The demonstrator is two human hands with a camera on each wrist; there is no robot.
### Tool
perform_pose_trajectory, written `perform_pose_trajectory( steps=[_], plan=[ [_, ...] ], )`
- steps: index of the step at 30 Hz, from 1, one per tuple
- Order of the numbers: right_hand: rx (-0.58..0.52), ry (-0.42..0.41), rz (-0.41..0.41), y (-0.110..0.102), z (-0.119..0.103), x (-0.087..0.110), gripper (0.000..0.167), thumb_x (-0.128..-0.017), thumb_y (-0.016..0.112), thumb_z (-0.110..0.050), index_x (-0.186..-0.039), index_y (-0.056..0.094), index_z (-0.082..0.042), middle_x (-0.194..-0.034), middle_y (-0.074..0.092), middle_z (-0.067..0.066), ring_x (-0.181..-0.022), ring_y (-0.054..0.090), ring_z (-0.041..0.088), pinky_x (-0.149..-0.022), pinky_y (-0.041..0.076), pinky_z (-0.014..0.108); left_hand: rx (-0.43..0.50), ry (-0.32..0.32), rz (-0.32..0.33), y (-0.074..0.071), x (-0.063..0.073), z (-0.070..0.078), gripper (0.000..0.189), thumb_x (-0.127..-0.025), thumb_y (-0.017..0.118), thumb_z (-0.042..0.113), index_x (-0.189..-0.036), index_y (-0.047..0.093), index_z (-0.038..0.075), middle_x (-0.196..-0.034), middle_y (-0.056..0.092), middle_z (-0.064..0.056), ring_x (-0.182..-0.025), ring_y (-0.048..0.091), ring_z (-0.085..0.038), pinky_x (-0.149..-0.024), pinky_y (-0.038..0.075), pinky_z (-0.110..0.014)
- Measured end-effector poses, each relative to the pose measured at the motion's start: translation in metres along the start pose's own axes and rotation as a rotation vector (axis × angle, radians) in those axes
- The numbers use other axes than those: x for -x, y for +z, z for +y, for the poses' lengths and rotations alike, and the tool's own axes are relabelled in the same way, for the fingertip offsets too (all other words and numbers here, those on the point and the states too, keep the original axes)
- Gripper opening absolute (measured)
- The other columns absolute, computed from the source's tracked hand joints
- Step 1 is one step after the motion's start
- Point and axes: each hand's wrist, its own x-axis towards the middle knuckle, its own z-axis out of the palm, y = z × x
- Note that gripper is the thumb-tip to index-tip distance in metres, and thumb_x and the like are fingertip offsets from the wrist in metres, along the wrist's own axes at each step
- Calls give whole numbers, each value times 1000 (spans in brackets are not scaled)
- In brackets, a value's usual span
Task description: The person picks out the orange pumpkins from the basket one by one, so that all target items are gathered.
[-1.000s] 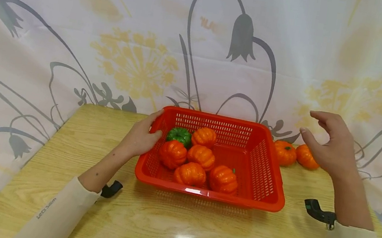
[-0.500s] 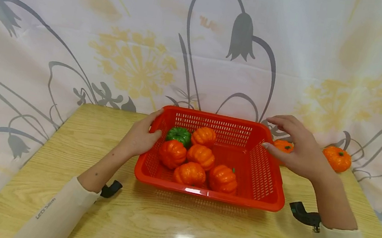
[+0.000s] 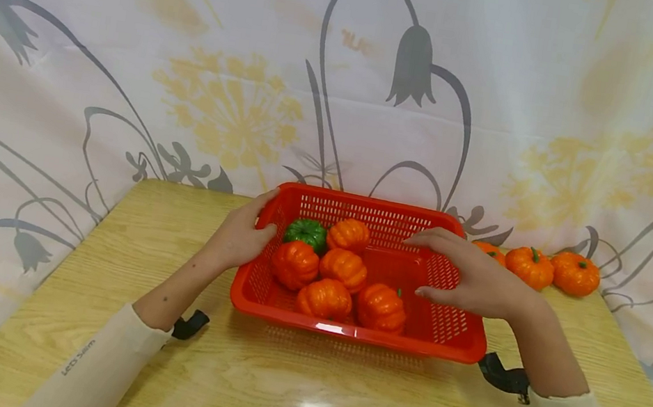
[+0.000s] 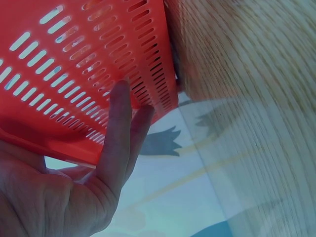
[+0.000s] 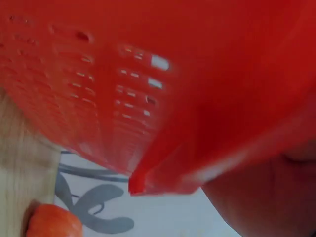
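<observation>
A red slotted plastic basket (image 3: 329,329) sits on the table, with one green pumpkin (image 3: 306,234) and several small orange pumpkins (image 3: 382,307) gathered in its left and middle part. My left hand (image 3: 242,237) grips the basket's left rim, thumb on the inner side. In the left wrist view its fingers (image 4: 117,123) lie along the slotted outer wall. Over the basket's right side reaches my right hand (image 3: 474,275), thumb and fingers spread apart with nothing between them. The right wrist view is blurred and mostly filled by the basket wall (image 5: 108,98).
Three more orange pumpkins stand in a row right of the basket: one partly hidden (image 3: 490,251), a middle one (image 3: 529,266) and an outer one (image 3: 576,274). A flower-printed curtain (image 3: 231,77) hangs behind the wooden table (image 3: 248,389).
My right hand has moved left from beside the pumpkins on the right to over the basket, uncovering those pumpkins. The left hand and basket have stayed put.
</observation>
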Motion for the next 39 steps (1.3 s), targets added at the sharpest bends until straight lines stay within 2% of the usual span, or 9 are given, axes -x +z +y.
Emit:
perform_pose_trajectory(
  steps=[4, 10, 17, 20, 24, 30, 39],
  plan=[
    [-23, 18, -46, 6, -4, -2, 62, -91, 86, -26, -147, 59, -18, -153, 55, 4, -145, 46, 33, -114, 43, 61, 3, -4, -2, 1, 0, 0, 69, -104, 52, 14, -169, 29, 13, -163, 46, -21, -140, 54, -38, -113, 48, -54],
    [-71, 25, -148, 17, -7, -8, 66, -88, 88, -36, -146, 59, -25, -148, 57, -5, -140, 50, 27, -114, 44, 59, 5, -3, -5, 1, -1, 0, 70, -103, 52, 13, -169, 29, 13, -163, 45, -21, -141, 53, -39, -114, 47, -54],
    [-96, 26, -264, 27, -9, -11, 70, -85, 88, -20, -149, 58, -19, -151, 56, -1, -141, 51, 28, -116, 42, 58, 10, -6, -4, 1, -1, 0, 70, -103, 54, 13, -169, 30, 13, -162, 46, -20, -141, 54, -39, -113, 48, -54],
    [-98, 25, -291, 29, -11, -13, 71, -84, 88, -16, -148, 58, -21, -150, 56, -6, -140, 51, 24, -116, 43, 56, 13, -3, -4, 0, -1, -1, 70, -103, 54, 13, -169, 30, 13, -162, 46, -20, -141, 54, -38, -113, 47, -54],
    [-64, 12, -313, 31, -12, -14, 69, -85, 89, -18, -146, 58, -25, -147, 57, -13, -138, 51, 20, -116, 43, 53, 15, 1, -3, 0, 0, 0, 70, -103, 53, 13, -169, 30, 12, -163, 46, -20, -141, 53, -38, -113, 47, -54],
    [-23, 4, -326, 36, -10, -16, 67, -87, 88, -23, -147, 58, -23, -148, 58, -7, -139, 52, 25, -118, 41, 57, 10, -3, -5, 0, 0, 1, 70, -103, 54, 13, -169, 30, 13, -161, 48, -20, -138, 56, -38, -111, 50, -53],
    [-10, 33, -342, 39, -12, -17, 67, -86, 88, -24, -147, 59, -24, -146, 59, -6, -137, 53, 26, -117, 41, 58, 4, -4, -2, 0, -1, -1, 70, -103, 54, 13, -169, 30, 13, -161, 48, -20, -139, 56, -38, -112, 49, -53]
  ],
)
